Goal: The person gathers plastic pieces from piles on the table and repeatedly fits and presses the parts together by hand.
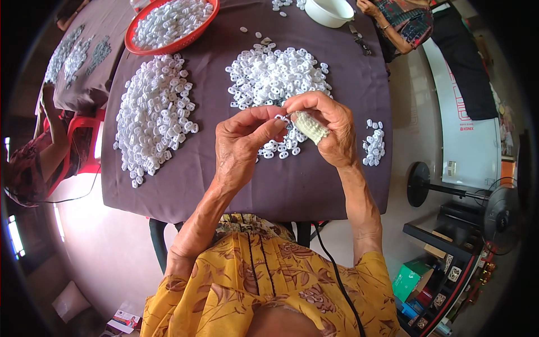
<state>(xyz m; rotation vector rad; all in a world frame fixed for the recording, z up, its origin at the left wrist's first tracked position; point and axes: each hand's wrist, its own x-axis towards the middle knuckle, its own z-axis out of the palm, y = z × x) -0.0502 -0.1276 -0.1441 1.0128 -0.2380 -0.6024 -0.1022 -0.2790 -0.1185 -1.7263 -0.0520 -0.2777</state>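
Over the middle of the table my two hands meet at the fingertips. My left hand pinches a small white two-holed plastic piece between thumb and fingers. My right hand is closed too, its index fingertip against the left fingers. A cream knitted finger cover sits on the right thumb. What the right fingertips grip is too small to make out. Just beyond and beneath the hands lies a large heap of white two-holed plastic pieces.
Another heap of white pieces spreads at the left, below a full red basket. A small pile lies near the right edge, a white bowl at the back. Other people's arms show at the far right and left. A black cable crosses my lap.
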